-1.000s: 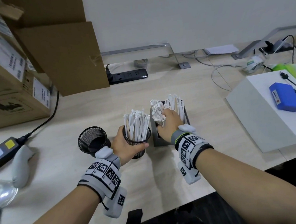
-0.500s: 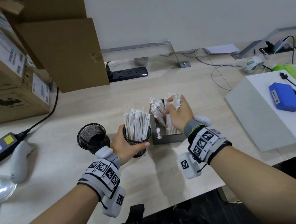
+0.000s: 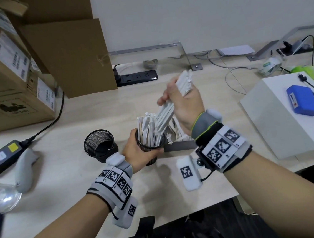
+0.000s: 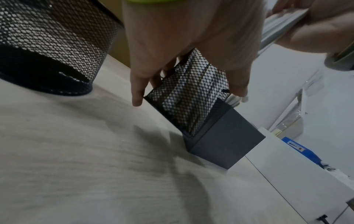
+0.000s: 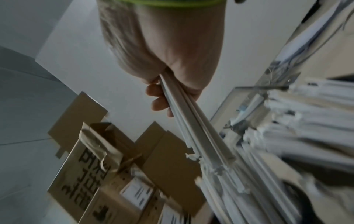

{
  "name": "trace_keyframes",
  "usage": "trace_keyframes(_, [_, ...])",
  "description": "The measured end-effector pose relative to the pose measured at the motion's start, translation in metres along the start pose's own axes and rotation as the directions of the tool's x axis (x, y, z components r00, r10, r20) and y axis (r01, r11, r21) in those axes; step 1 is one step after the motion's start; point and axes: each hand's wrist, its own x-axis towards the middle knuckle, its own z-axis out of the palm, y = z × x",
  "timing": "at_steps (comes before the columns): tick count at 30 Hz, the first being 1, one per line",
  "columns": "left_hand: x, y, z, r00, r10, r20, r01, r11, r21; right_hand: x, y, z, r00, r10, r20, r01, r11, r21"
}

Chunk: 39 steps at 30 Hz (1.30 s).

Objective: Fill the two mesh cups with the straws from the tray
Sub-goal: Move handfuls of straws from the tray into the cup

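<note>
bundle: right hand (image 3: pixel 183 102) is curled round a bundle of wrapped straws (image 3: pixel 164 116), tilted so the lower ends point down into the near mesh cup (image 3: pixel 151 149), which looks like the way to slide them in together.
near cup: left hand (image 3: pixel 139 154) wraps its side, fingers round the mesh, probably to steady it while more go in; it is already well packed with straws (image 3: pixel 147 128).
far cup: second mesh cup (image 3: pixel 100 146) stands upright just left of the held one, apart from it, nothing visible inside.
tray: grey tray (image 3: pixel 180 145) touches or nearly touches the held cup on its right, toward the desk's front edge; more straws lie in it behind the right wrist.
right arm pose: forearm comes in from the front right, wrist raised above the tray, thumb side toward the cup.
left arm pose: forearm low over the desk (image 3: pixel 64 181), hand level with the cup wall.
progress: one cup near full, the other not yet begun, as i judge it.
</note>
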Motion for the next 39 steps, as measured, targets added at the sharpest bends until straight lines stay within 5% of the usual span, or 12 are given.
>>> trace_keyframes(3, [0.002, -0.001, -0.001, 1.0, 0.012, 0.011, -0.011, 0.998, -0.055, -0.018, 0.026, 0.007, 0.99, 0.094, 0.105, -0.058, 0.952, -0.3])
trace_keyframes(5, [0.002, -0.005, -0.003, 1.0, 0.003, 0.017, -0.002, 0.997, -0.081, -0.024, 0.041, -0.002, 0.983, -0.034, 0.183, 0.132, 0.822, -0.553])
trace_keyframes(8, [0.0, -0.008, -0.004, 1.0, 0.003, 0.023, -0.001, 0.996, -0.095, -0.021, 0.048, -0.016, 0.903, -0.291, 0.316, 0.43, 0.576, -0.696])
trace_keyframes(13, [0.005, -0.011, 0.004, 0.998, 0.029, 0.063, -0.022, 0.995, -0.1, -0.038, 0.074, -0.022, 0.797, 0.056, 0.602, 0.55, 0.343, -0.761])
trace_keyframes(15, [0.004, -0.013, 0.004, 0.998, 0.02, 0.066, -0.013, 0.994, -0.111, -0.044, 0.081, -0.023, 0.795, 0.026, 0.606, 0.552, 0.384, -0.74])
trace_keyframes(18, [0.004, -0.017, 0.0, 0.998, -0.02, 0.053, 0.027, 0.989, -0.147, -0.036, 0.072, -0.036, 0.891, -0.1, 0.443, 0.433, 0.481, -0.763])
trace_keyframes(21, [0.007, -0.021, -0.003, 0.989, -0.048, 0.137, 0.067, 0.989, -0.135, -0.02, 0.064, -0.068, 0.971, -0.053, 0.234, 0.229, 0.499, -0.836])
trace_keyframes(23, [0.009, -0.022, -0.003, 0.988, -0.059, 0.145, 0.078, 0.989, -0.128, -0.006, 0.056, -0.091, 0.985, 0.096, 0.145, 0.108, 0.316, -0.942])
trace_keyframes(26, [0.012, -0.022, 0.0, 0.992, -0.051, 0.119, 0.066, 0.99, -0.126, 0.011, 0.042, -0.11, 0.93, 0.351, 0.112, 0.208, -0.251, -0.945])
trace_keyframes(29, [0.015, -0.021, 0.002, 0.991, -0.065, 0.117, 0.078, 0.991, -0.111, 0.019, 0.038, -0.107, 0.872, 0.472, 0.127, 0.36, -0.445, -0.82])
trace_keyframes(34, [0.014, -0.019, 0.001, 0.99, -0.041, 0.132, 0.049, 0.997, -0.063, 0.036, 0.044, -0.094, 0.845, 0.531, 0.067, 0.35, -0.453, -0.82])
trace_keyframes(39, [0.018, -0.019, 0.001, 0.993, -0.061, 0.097, 0.068, 0.995, -0.074, 0.049, 0.025, -0.084, 0.873, 0.4, 0.278, 0.444, -0.419, -0.792])
